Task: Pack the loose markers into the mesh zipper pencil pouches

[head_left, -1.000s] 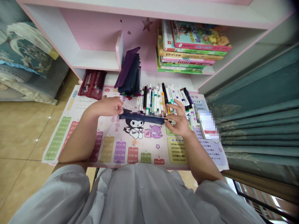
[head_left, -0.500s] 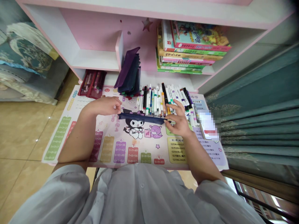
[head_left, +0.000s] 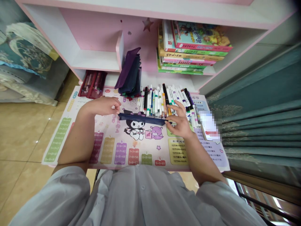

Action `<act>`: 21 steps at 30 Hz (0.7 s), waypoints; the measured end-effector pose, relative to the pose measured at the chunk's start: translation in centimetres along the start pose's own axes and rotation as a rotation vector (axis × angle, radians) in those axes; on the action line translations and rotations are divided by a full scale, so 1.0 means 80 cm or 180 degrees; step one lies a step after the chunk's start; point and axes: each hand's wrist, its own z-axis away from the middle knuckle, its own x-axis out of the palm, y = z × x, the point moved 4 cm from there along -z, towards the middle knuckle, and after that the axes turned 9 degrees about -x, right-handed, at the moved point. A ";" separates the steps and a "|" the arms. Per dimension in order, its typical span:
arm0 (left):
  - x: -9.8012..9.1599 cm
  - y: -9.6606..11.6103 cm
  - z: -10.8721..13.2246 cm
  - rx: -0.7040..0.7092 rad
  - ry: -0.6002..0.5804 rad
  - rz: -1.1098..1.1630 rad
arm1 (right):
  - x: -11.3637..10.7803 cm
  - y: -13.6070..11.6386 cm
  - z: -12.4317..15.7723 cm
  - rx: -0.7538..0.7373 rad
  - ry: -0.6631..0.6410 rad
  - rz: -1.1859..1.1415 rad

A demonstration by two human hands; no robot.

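Note:
A dark blue pencil pouch (head_left: 142, 118), seen almost edge-on, is stretched level above the printed desk mat. My left hand (head_left: 107, 106) pinches its left end between thumb and fingers. At the other end, my right hand (head_left: 179, 121) grips the pouch's corner with thumb and forefinger, its remaining fingers spread. Just beyond the pouch lies a row of markers (head_left: 156, 102) with white, black and coloured bodies. Behind my left hand, several purple and dark blue pouches (head_left: 130, 75) lean in a stack against the shelf divider.
Two dark red mesh pouches (head_left: 92, 84) with pens inside lie at the back left. Stacked books (head_left: 192, 47) fill the right shelf. A phone (head_left: 210, 125), partly blurred out, rests at the right edge of the desk mat (head_left: 145, 149). A green curtain (head_left: 256, 116) hangs on the right.
My left hand has shifted very slightly to the left with its end of the pouch. My right hand and the markers have stayed put.

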 end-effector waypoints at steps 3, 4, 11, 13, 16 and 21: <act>0.000 -0.002 0.000 0.0054 -0.0017 -0.0014 | 0.001 0.002 0.001 0.0077 -0.0060 -0.0022; 0.000 -0.002 0.000 0.0086 -0.0026 -0.0007 | 0.001 0.002 0.001 0.0094 -0.0076 -0.0032; 0.000 -0.004 0.000 0.0201 -0.0033 0.0001 | -0.001 0.001 0.001 -0.0019 -0.0009 -0.0028; 0.000 -0.005 -0.001 0.0230 -0.0010 0.0024 | -0.001 0.001 0.001 -0.0023 -0.0009 -0.0036; 0.002 -0.009 -0.003 0.0251 -0.0010 0.0045 | 0.001 0.002 0.001 0.0021 -0.0043 -0.0058; 0.003 -0.009 -0.003 0.0207 -0.0075 0.0066 | 0.002 0.002 0.002 0.0059 -0.0054 -0.0091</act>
